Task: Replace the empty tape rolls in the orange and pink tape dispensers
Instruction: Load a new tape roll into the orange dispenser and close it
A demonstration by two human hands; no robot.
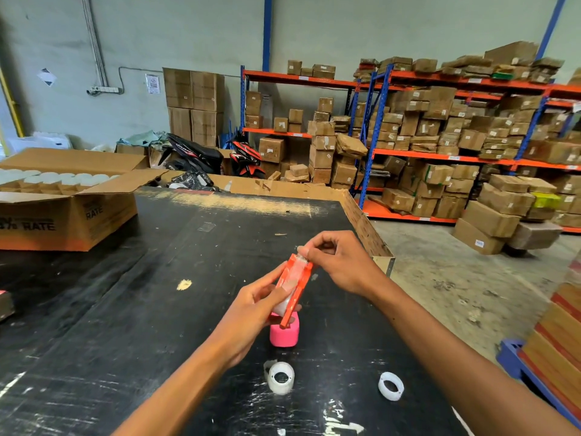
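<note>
I hold the orange tape dispenser (298, 286) tilted above the black table (157, 294), with a clear tape roll seated inside it. My left hand (254, 305) grips the dispenser's lower body. My right hand (338, 262) pinches the tape end at the dispenser's top, near its cutter. The pink tape dispenser (284, 335) stands on the table right below the orange one. Two white rings lie nearer to me: a clear tape roll (280, 377) and, to its right, a thinner white core (390, 386).
An open cardboard box (69, 215) with several white rolls sits at the table's left. The table's right edge (374, 243) drops to a concrete floor. Shelves of brown boxes (440, 136) fill the back right. A stack on a blue pallet (553, 350) stands close at right.
</note>
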